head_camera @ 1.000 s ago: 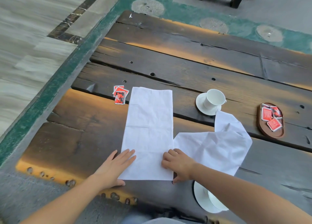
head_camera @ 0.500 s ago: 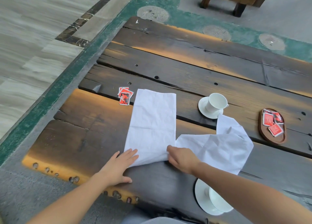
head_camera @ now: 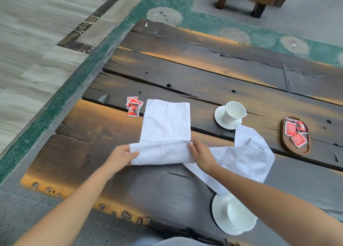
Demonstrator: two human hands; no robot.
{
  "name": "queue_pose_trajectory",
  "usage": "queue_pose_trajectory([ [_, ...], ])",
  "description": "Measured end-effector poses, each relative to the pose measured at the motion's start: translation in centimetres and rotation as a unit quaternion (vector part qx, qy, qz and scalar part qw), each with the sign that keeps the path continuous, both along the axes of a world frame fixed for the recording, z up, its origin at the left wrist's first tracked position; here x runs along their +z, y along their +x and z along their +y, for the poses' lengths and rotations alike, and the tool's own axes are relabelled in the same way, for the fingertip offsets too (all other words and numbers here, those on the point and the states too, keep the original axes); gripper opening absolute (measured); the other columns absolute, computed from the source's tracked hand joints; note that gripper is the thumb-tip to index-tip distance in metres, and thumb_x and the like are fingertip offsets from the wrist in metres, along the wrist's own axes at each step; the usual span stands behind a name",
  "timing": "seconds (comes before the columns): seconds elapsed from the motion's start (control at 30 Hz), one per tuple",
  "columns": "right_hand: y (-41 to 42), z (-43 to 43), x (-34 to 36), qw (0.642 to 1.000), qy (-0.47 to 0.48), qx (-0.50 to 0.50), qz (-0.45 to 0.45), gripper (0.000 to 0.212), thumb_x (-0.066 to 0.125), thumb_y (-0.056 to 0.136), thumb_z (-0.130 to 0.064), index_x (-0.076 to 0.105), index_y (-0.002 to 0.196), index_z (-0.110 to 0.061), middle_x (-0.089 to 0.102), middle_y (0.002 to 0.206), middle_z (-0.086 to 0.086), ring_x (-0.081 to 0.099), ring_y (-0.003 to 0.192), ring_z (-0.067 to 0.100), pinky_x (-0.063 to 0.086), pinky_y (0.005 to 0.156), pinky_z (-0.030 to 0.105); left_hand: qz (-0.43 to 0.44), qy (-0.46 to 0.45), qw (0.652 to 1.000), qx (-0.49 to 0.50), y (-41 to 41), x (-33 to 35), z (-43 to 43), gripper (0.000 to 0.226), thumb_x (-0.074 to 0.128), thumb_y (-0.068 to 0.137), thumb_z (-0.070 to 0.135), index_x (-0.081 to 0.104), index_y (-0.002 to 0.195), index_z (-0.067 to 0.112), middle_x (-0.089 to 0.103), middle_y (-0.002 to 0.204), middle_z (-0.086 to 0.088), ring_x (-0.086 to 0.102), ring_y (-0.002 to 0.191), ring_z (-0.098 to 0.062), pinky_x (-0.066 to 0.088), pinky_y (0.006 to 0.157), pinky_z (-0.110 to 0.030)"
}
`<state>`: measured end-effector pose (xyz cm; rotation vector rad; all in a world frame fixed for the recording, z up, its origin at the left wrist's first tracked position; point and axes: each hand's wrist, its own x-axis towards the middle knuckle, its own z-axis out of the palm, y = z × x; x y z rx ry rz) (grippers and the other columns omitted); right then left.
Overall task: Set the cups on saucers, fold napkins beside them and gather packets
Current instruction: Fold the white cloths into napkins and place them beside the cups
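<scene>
Now lifting napkin (head_camera: 165,127) near edge off table (head_camera: 204,75) & folding fwd, left hand (head_camera: 121,157) + right hand (head_camera: 201,153) both pinching its corners

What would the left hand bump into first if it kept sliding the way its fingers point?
Probably the right hand. The left hand points rightward along the folded napkin it pinches, and the right hand holds the fold's opposite end. Depth looks level, but that is a guess.
</scene>
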<state>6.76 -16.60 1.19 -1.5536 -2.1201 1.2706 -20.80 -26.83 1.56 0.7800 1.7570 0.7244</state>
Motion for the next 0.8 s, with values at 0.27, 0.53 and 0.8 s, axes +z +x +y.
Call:
queue_pose_trajectory([
  [0.27,-0.1,2.2,1.7,0.887,-0.443,-0.086,0.097,0.03,0.039,0.102,-0.035,0.064,0.103,-0.019,0.072,0.082,-0.005,0.069,0.07,0.008,0.057,0.06,0.025,-0.077,-0.11,0.988,-0.078,-2.4,2.4,2.8,0.027,0.056,0.092,0.038,0.071,0.104,0.019,0.075,0.101,0.001,0.069,0.09,-0.015,0.053,0.071,-0.026],
  [0.53,-0.6,4.9,1.0,0.901,-0.356,-0.177,0.172,0.025,0.043,0.1,-0.024,0.054,0.078,-0.024,0.061,0.082,-0.004,0.057,0.079,0.016,0.053,0.069,0.027,-0.046,-0.015,0.998,0.038,-1.2,1.9,6.8,0.026,0.048,0.097,0.02,0.06,0.119,0.021,0.066,0.115,0.005,0.063,0.105,-0.017,0.052,0.077,-0.029],
  [0.8,-2.0,6.9,-1.1,0.923,-0.268,-0.241,0.135,0.016,0.041,0.093,-0.009,0.052,0.085,-0.016,0.05,0.079,0.009,0.048,0.066,0.02,0.048,0.059,0.031,0.025,0.009,0.996,0.08,0.0,-1.6,10.3,0.015,0.048,0.096,0.016,0.061,0.093,0.022,0.065,0.104,0.001,0.061,0.089,-0.013,0.052,0.077,-0.034],
])
